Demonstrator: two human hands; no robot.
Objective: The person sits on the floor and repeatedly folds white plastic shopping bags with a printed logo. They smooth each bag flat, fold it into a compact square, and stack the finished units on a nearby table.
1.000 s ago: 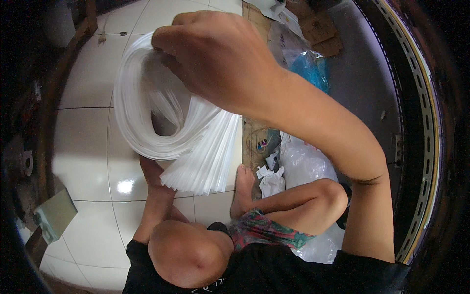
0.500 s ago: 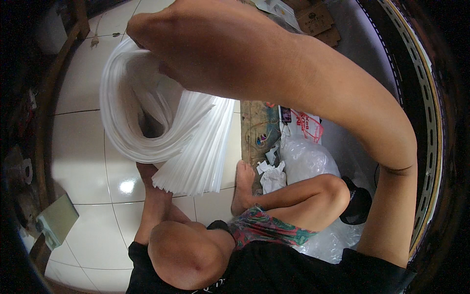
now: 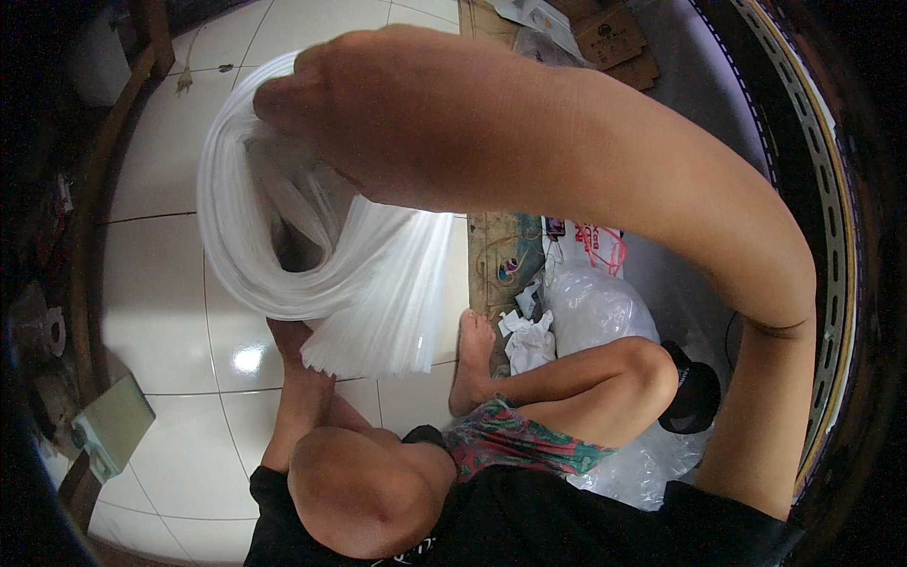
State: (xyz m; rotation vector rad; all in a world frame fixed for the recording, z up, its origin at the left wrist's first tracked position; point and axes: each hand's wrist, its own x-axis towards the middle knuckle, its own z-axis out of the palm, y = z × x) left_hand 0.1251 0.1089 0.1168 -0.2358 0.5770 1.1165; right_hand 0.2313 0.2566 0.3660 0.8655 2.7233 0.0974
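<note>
A thick stack of thin, translucent white sheets [image 3: 241, 255] is bent round into a loop, its loose edges fanned out at the lower right. My right hand [image 3: 316, 94] reaches across from the right, its fingers curled closed at the upper edge of the loop. The fingertips are partly hidden by the back of the hand. My left forearm [image 3: 295, 387] comes up beneath the stack from the lower left. My left hand is hidden behind the sheets, so its fingers do not show.
White floor tiles [image 3: 151, 312] lie below. To the right are a worn wooden board [image 3: 491, 274], crumpled white paper [image 3: 529, 342], a clear plastic bag [image 3: 595, 302] and a black cap-like thing [image 3: 690, 387]. Cardboard pieces [image 3: 609, 38] lie at the far right; a grey-green box [image 3: 115, 420] stands at left.
My right hand has shifted a little right and nearer along the top of the loop. The upper curve of the stack shows more, and the fanned edges look blurred.
</note>
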